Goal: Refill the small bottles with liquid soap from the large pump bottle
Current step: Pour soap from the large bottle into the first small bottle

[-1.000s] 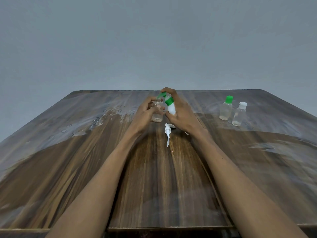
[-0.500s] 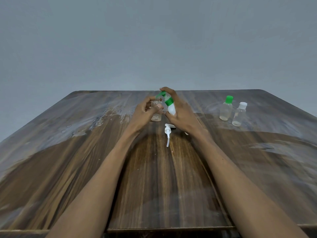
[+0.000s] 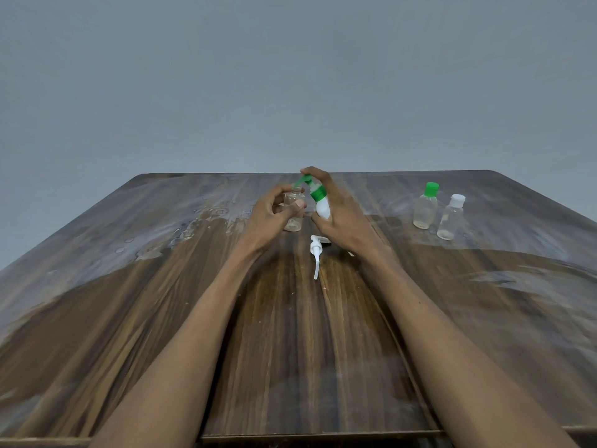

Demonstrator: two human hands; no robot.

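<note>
While both bare forearms reach straight out over the counter (image 3: pixel 97 318) from the near edge and converge toward its far middle, the right hand (image 3: pixel 342 215) wraps its curled fingers and palm round the white plastic pump bottle with the green collar and spout (image 3: pixel 321 202), index finger arched over the top of the green pump head. That bottle is lifted and tilted, its long axis leaning up and to the left, with the green spout pointing left and slightly down at the mouth of the small clear uncapped plastic bottle (image 3: pixel 294 210) just beside it.

The left hand (image 3: pixel 274 215) holds this small bottle, thumb across its near side and fingers curled behind it, wrist bent slightly up. The small bottle stands roughly upright, mouth upward, its base at or just above the counter; I cannot tell whether it touches. A little pale liquid sits in its bottom.

Just nearer than the small bottle, a loose white plastic pump dispenser with a thin dip tube (image 3: pixel 316 253) lies flat on the wood, tube pointing toward the near edge, partly under the right wrist.

Well to the right of the small bottle stand two more: a small clear bottle with a green cap (image 3: pixel 425 206) and, just beside it on its right, a small clear bottle with a white cap (image 3: pixel 450 218), both upright.

To the left of the small bottle, wet streaks and droplets (image 3: pixel 181 231) shine on the dark wood.
</note>
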